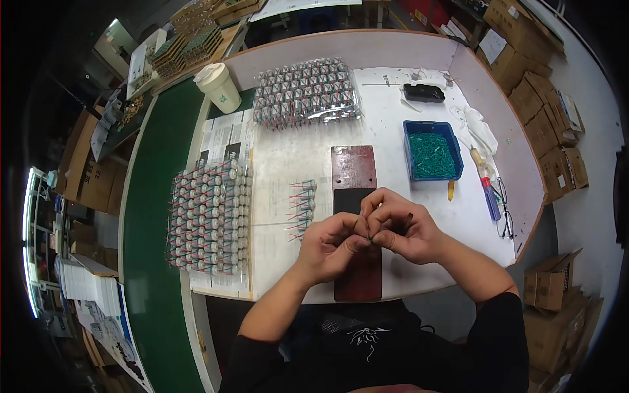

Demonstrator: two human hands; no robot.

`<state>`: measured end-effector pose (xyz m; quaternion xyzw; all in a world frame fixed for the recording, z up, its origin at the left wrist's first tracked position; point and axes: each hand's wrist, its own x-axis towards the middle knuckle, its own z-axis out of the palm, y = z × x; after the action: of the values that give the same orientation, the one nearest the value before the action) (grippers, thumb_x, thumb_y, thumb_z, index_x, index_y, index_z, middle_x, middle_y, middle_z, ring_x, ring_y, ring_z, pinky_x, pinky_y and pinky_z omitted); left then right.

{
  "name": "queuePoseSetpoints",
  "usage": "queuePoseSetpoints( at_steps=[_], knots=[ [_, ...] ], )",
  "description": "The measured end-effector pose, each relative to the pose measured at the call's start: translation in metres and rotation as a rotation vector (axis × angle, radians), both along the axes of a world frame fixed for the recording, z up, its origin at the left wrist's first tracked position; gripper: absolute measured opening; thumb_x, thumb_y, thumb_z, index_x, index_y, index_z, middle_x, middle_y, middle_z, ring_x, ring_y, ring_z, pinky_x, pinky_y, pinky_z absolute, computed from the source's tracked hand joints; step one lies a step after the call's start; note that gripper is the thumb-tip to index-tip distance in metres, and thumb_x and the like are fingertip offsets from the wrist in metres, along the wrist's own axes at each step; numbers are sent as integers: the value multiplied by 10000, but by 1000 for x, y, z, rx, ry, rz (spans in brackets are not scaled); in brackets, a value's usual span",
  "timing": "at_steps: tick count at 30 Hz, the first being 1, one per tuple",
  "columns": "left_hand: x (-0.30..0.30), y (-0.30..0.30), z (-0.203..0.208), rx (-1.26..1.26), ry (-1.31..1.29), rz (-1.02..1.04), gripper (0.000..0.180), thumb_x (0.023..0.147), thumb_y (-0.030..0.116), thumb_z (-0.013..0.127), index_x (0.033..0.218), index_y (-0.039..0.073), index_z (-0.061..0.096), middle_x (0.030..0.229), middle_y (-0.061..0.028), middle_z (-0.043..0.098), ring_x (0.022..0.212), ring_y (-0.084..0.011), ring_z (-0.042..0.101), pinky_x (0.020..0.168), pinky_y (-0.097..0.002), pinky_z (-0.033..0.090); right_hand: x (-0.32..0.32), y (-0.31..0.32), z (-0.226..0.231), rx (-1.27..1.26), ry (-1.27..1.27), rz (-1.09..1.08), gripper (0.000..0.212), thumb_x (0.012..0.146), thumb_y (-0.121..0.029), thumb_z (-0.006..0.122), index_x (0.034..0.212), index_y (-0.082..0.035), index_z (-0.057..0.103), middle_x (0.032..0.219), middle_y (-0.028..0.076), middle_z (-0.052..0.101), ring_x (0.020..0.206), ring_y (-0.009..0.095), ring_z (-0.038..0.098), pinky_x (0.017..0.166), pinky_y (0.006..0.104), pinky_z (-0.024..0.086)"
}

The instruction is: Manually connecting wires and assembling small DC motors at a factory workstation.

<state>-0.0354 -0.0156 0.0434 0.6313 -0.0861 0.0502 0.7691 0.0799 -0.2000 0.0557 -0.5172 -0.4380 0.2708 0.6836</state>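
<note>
Nearest me, a hard, dark red board (354, 167) lies lengthwise with a matte black mat (347, 200) on it. Over these, the left hand (329, 247) and right hand (413, 236) meet, each with thumb and fingers pressed together; what they pinch is too hidden for me to tell. Just left is a column of stubby, wired parts (308, 196); farther left, a clear plastic tray (209, 219) holds many more. Right, I see thin-framed glasses (506, 219), then a blue bin (432, 177) of stringy green bits (432, 154). Far left stands a smooth cream cup (216, 85).
</note>
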Motion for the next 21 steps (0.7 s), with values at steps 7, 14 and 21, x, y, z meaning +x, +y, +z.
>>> queuePoseSetpoints(
  at_steps=[7,14,21],
  knots=[
    [4,-7,-5,-212,-13,64,166,1032,66,636,1144,-31,563,998,-67,683,885,-112,686,822,-262,564,-12,2,4,-27,251,-60,95,962,-73,727,982,-11,658,1177,103,537,914,106,604,791,235,527],
    [5,-7,-5,-238,9,143,190,1016,82,670,1111,-32,551,988,-71,672,867,-110,676,788,-251,565,-16,8,-4,47,144,-150,104,947,-39,735,998,-8,649,1161,105,553,892,108,605,776,227,529],
    [4,-6,-6,-127,-32,159,165,1009,59,673,1086,-29,557,981,-80,677,849,-104,675,776,-249,568,-12,9,-8,53,77,-185,129,945,-69,748,996,-8,647,1170,109,552,925,114,606,776,222,528]
  ],
)
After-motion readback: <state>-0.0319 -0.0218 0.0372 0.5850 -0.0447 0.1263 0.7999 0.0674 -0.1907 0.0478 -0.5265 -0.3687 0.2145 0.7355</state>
